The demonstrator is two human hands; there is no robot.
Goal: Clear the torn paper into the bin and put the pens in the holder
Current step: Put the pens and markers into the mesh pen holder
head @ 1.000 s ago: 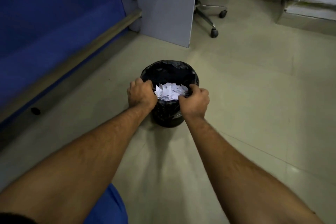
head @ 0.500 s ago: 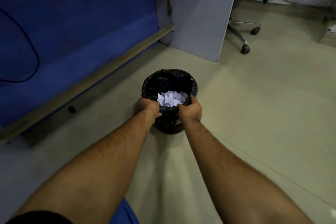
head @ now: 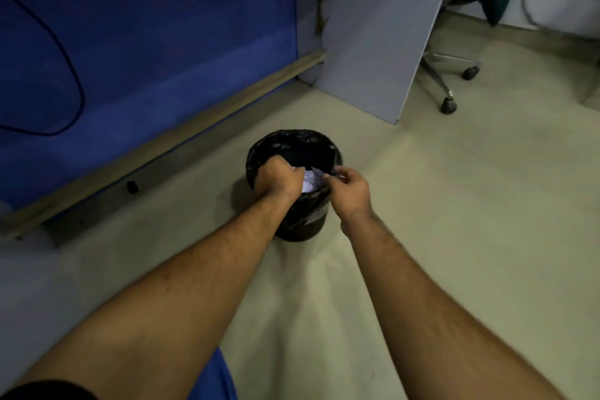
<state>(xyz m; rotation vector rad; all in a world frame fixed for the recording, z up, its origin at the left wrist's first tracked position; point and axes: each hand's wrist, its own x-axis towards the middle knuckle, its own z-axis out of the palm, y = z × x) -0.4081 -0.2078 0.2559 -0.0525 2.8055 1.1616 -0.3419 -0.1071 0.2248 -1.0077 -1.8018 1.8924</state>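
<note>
the pale tiled floor (head: pixel 454 204) carries everything here, with a blue fabric partition panel (head: pixel 146 26) to the left and a grey desk side panel (head: pixel 373 26) beyond.

the round black bin lined with a crinkled black plastic bag (head: pixel 293 140) stands upright on that floor, near the partition. both forearms reach down over its near rim. its far half looks dark and empty; i cannot tell how deep any scraps lie inside.

the left hand (head: pixel 279 180) is curled, fingers bent inward over the bin's mouth, cupping paper from its side. the right hand (head: pixel 350 188) has its fingertips drawn together in a pinch at the edge of the paper, just above the rim.

the torn white paper scraps (head: pixel 310 182) sit bunched between the two hands, over the bin opening. they should be nearly weightless, limp and loose, prone to flutter or cling to skin, so they are best cupped from both sides as a heap, then let fall low inside the liner.

no pens or holder are in view.
</note>
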